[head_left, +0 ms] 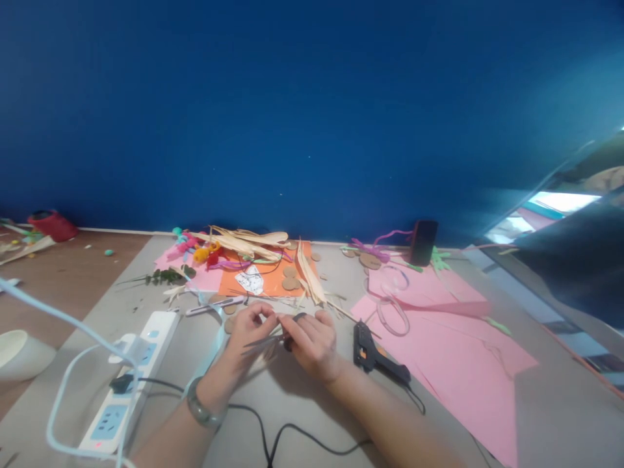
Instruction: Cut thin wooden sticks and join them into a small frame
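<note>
In front of me, my two hands meet at the fingertips above the grey table (312,403). My right hand (314,338) is closed around the dark handles of a pair of scissors (263,342), whose blades point left below my left fingers. My left hand (249,328) makes a pinch, thumb against forefinger; what lies between them is too small to make out. Close to my right hand, a black hot glue gun (373,356) rests on the table. Beyond my hands are a dried husk strip (309,273) and thin wooden discs (291,278).
A white power strip (149,354) with cables lies at left. Orange paper (229,283) and dried husks (244,242) are at the back. Pink paper (468,364) covers the right side, with a phone (423,242) upright behind it. A blue partition (312,117) closes the far edge.
</note>
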Available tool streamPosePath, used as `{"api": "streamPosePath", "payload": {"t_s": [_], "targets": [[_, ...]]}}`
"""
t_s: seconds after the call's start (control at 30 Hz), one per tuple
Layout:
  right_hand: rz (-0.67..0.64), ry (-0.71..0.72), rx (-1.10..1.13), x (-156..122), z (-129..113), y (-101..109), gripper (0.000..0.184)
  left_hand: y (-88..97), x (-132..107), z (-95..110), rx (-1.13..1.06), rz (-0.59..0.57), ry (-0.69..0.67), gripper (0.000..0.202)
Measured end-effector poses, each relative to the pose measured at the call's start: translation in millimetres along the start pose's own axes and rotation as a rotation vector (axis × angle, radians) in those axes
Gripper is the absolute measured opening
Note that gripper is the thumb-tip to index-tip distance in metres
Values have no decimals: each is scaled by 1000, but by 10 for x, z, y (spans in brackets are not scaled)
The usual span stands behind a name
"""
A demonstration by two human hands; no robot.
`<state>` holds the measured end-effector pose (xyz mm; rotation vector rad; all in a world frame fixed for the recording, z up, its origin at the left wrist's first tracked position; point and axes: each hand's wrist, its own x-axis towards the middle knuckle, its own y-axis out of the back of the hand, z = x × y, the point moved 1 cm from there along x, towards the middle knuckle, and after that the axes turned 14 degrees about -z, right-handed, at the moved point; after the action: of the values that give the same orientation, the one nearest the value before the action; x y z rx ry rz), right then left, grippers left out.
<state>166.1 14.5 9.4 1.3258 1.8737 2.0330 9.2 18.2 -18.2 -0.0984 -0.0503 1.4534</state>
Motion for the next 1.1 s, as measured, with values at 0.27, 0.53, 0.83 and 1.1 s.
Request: {"api": "streamPosePath", "payload": {"t_s": [0.27, 0.53, 0.83, 1.1], "targets": [[-102, -316, 557, 81, 40, 11, 31, 41, -58, 240, -34, -24, -13, 19], [-613, -506, 1409, 213, 90, 84, 42, 27, -107, 453, -60, -147, -57, 19], [-629, -586, 1486, 200, 81, 64, 42, 75, -90, 390, 51, -84, -109, 13], [-616, -616, 1468, 155, 109, -13, 46, 95, -84, 339, 69, -75, -119, 11]]}}
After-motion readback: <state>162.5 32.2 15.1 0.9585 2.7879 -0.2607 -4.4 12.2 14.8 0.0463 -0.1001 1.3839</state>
